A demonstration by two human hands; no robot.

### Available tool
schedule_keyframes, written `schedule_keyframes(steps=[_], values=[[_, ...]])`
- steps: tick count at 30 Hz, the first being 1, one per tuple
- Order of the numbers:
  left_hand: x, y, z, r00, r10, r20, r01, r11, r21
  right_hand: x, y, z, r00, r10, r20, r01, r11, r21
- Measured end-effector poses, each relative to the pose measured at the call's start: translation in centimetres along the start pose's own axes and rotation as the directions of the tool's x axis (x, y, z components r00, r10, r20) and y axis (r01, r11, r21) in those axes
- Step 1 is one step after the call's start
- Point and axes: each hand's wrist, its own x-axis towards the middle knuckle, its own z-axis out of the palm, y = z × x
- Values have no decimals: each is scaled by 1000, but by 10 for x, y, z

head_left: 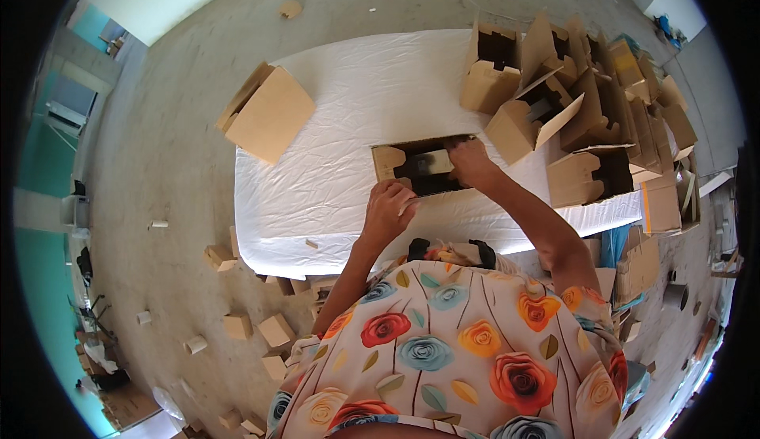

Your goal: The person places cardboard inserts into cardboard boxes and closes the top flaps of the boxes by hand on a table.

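Working toward white surface (305, 201)'s near edge: left hand (389, 211) pinches near rim of open carton (386, 161); right hand (473, 165) grip unclear. Likely light, stiff; best held by walls.

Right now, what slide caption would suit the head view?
Left hand and right hand at an open cardboard box on a white-covered table, more open boxes clustered at right.

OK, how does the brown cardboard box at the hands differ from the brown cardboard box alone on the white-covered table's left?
The handled brown cardboard box shows its dark interior; the lone brown cardboard box shows mainly a plain flat panel. The bare left hand and right hand touch the handled box; neither touches the lone box. Both sit on the white-covered table.
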Motion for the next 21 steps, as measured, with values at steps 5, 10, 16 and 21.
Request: schedule_keyframes(steps=[5,10,16,21], values=[[-10,-2,4,1000,-23,12,23,1000,-16,1,0,2,990,-42,131,77,959,-272],[-9,0,4,1000,-14,12,14,1000,19,9,1,-2,953,3,303,67,973,-221],[-18,0,6,1000,-20,11,20,1000,12,-7,32,-25,971,-97,217,75,991,110],[-16,0,2,999,-40,-14,40,999,-24,-33,43,-17,998,60,20,-59,775,629]])
